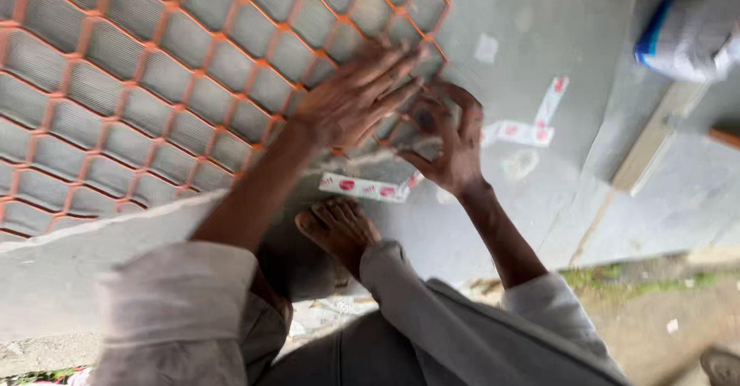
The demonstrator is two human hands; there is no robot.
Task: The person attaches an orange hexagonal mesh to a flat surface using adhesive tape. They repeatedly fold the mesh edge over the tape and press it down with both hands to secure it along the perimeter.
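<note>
An orange diamond-pattern metal mesh (154, 85) lies on a grey sheet (555, 31). My left hand (356, 97) lies flat on the mesh's right edge, fingers spread. Just to its right, my right hand (447, 139) has its fingers curled at the mesh's corner; whether it pinches anything is blurred. A strip of white tape with red marks (366, 188) lies on the sheet below both hands. My bare foot (339, 228) rests on the sheet near the strip.
More red-and-white tape pieces (532, 128) stick to the sheet at right. A white and blue bundle (690, 35) sits top right, with a pale wooden strip (651, 143) beneath it. Bare ground with some grass (655, 286) lies at lower right.
</note>
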